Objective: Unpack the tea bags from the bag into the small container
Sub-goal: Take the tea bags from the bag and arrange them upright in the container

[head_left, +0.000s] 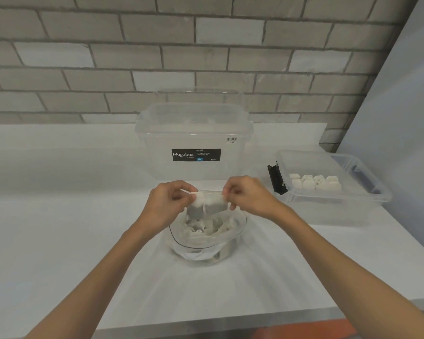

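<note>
Fingertips [194, 195] of left hand [168, 204] and right hand [245, 199] pinched on a tea bag [207, 205], held just above the open bag [206, 237]. Mid-transfer, seemingly. Next: across to the small container [328, 189] at right, beside its stacked tea bags [315, 182].

The table [59, 241] is plain white. The wall [108, 57] at 12 o'clock is a running pattern of grey bricks, some paler, with dark joints. The big box [194, 143] is clear, bearing a black label [196, 154] with white letters and a small blue patch, plus a white barcode sticker [231, 140]. The container [328, 192] at 3 o'clock is clear with a black clip [275, 178]; its tea bags [315, 182] are white. The bag [206, 243] is clear, its contents off-white.
</note>
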Available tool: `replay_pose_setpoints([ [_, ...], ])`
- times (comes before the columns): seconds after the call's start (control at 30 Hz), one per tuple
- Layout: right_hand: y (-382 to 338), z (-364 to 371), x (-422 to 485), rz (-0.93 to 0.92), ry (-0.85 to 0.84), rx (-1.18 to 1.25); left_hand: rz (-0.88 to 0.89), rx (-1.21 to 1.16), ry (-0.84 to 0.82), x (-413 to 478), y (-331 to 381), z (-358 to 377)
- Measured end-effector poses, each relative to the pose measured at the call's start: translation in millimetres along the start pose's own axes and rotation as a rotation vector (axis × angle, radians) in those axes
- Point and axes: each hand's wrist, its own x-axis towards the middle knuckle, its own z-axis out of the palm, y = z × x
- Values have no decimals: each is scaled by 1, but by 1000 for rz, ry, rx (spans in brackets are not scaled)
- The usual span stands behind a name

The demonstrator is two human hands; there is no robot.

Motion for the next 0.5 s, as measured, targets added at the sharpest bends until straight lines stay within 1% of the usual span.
replay_pose_setpoints([
  [0.2, -5, -17, -11, 140, 81, 546, 13, -27, 0, 5, 6, 1],
  [0.27, -7, -17, -15, 185, 104, 784, 15, -40, -13, 8, 11, 4],
  [0.37, -9, -14, -19, 273, 115, 1135, 38, -131, -56, 11, 25, 14],
  [0.43, -12, -14, -21, 305, 98, 1268, 69, -189, -74, 16, 37, 22],
  [0.5, -15, -19, -23, 299, 80, 1308, 119, -218, -58, 23, 48, 30],
])
